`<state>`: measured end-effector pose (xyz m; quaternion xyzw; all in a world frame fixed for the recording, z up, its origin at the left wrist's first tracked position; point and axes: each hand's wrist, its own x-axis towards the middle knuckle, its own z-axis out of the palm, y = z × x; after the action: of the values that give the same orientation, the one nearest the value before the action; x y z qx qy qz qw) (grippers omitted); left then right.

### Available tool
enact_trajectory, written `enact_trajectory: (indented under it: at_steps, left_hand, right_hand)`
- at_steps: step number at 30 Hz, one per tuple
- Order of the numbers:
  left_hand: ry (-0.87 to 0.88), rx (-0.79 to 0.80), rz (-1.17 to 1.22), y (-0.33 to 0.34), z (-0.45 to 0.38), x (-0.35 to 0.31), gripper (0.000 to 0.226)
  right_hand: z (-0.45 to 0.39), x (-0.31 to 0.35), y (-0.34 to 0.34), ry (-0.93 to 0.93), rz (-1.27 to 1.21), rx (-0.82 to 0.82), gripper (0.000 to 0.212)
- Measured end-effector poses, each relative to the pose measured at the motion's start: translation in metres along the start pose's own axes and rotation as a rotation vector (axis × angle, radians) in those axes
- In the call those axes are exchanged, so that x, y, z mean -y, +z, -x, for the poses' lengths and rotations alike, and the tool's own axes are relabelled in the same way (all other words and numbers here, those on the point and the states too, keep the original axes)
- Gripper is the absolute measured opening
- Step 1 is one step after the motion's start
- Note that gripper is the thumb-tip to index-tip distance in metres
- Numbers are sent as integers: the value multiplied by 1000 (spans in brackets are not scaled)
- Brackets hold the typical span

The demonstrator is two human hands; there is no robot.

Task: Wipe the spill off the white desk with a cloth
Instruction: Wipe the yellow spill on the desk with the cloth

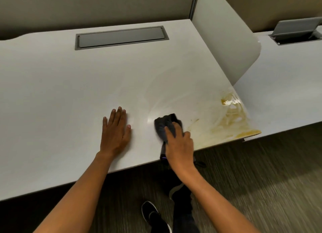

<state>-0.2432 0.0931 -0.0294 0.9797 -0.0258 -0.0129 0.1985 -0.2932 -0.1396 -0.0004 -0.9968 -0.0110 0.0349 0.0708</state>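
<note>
I am pressing the cloth [165,126] under my clamped right hand [179,145], left hand [115,130] lying flat on the worktop [69,86], needing firm strokes toward the spill [226,121] just right.

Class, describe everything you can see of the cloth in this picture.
The cloth is dark grey, soft-looking fabric, bunched into a crumpled wad. It lies on the white desk near the front edge, just left of the yellowish spill. The right hand grips it from above; a tail hangs over the desk edge.
</note>
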Motion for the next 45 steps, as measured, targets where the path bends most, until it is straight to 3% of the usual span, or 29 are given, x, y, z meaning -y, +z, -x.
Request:
enact_trajectory:
  at_steps: [7, 11, 16, 18, 22, 27, 31, 39, 42, 45]
  left_hand:
    - [9, 5, -21, 3, -1, 1, 76]
    - [22, 33, -89, 7, -5, 0, 73]
    - [19, 34, -101, 8, -5, 1, 72]
    - [16, 43, -117, 8, -5, 1, 73]
    - [11, 50, -123, 8, -4, 0, 76]
    - [9, 63, -142, 7, -2, -1, 76]
    - [7, 56, -141, 7, -3, -2, 73]
    - [4, 55, -148, 10, -3, 1, 73]
    - [5, 51, -138, 9, -3, 2, 73]
    - [5, 53, -138, 9, -2, 1, 75]
  right_hand:
    - [-69, -70, -17, 307, -15, -117, 50]
    - [-92, -60, -15, 367, -107, -127, 48]
    - [-32, -8, 1, 183, -221, -98, 61]
    - [-4, 4, 9, 89, -155, -41, 68]
    - [-6, -22, 4, -28, -59, -19, 59]
    - [-62, -54, -14, 172, -66, -92, 50]
    - [-78, -41, -11, 274, -111, -109, 52]
    - [20, 23, 11, 6, -159, -16, 77]
    - [24, 0, 7, -98, -81, 4, 71]
    - [-5, -35, -6, -32, -34, -28, 61]
